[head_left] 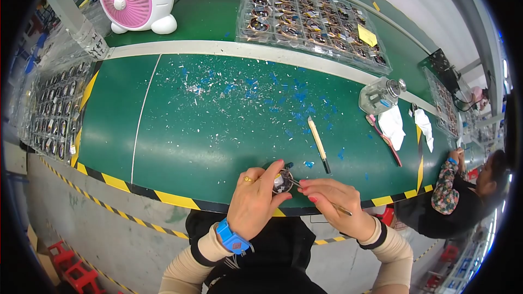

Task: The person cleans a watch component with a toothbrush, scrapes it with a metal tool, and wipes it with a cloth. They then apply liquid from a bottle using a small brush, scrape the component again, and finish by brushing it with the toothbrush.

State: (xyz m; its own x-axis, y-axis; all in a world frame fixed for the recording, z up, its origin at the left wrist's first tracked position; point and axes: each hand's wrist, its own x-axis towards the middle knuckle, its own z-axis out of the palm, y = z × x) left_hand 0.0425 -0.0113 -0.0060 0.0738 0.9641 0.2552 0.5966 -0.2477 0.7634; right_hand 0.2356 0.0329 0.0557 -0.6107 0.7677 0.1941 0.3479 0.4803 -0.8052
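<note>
Near the table's front edge, my left hand [251, 200] is closed round a small round electronic part [283, 182], dark and shiny inside a metallic rim. A blue wrist strap [233, 238] sits on that wrist. My right hand [339, 200] pinches thin metal tweezers [342, 209]. Their tips reach the right rim of the round part; exact contact is too small to make out. Just beyond the hands lies a pale-handled stick tool with a dark end [318, 144], among blue and white scraps [297, 98] scattered over the green table [180, 169].
Behind a pale ledge stand a pink-and-white fan [163, 24] and a clear tray of round parts [310, 16]. Another such tray [52, 111] is at left. Rightward are a glass bottle [379, 95], a pink toothbrush [384, 140] and white tissues [392, 128]. A co-worker [457, 207] sits far right.
</note>
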